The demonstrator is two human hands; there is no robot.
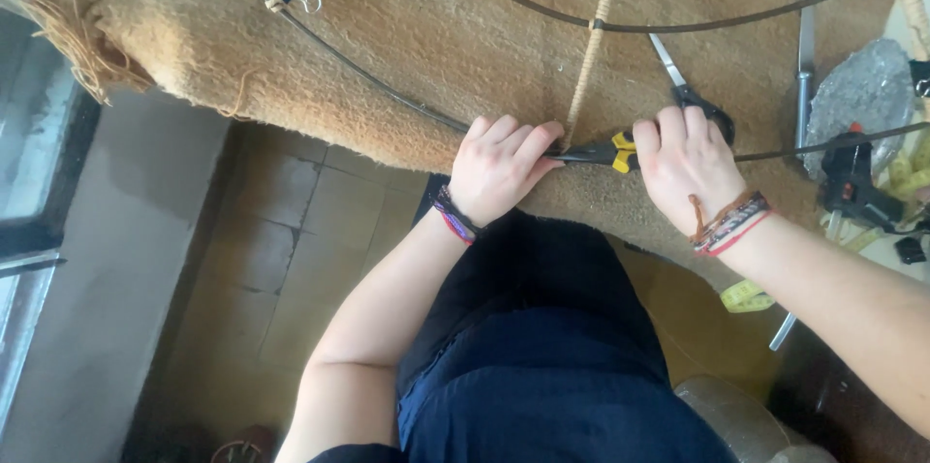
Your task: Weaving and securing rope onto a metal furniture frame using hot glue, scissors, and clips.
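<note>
Hands at table edge: left hand clenched over dark wire hoop where twine-wrapped spoke meets it; right hand clamped on yellow-black pliers beside scissors. Risk, judged: pliers slipping off wire, nicking twine or pinching fingers.

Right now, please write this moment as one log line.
left hand: pinches wire hoop | right hand: holds yellow-black pliers on hoop | scissors: lying on blanket

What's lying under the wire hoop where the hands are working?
A tan fuzzy blanket lies under the wire hoop. The hands cover the spot they grip; the table beneath the blanket is hidden.
</note>
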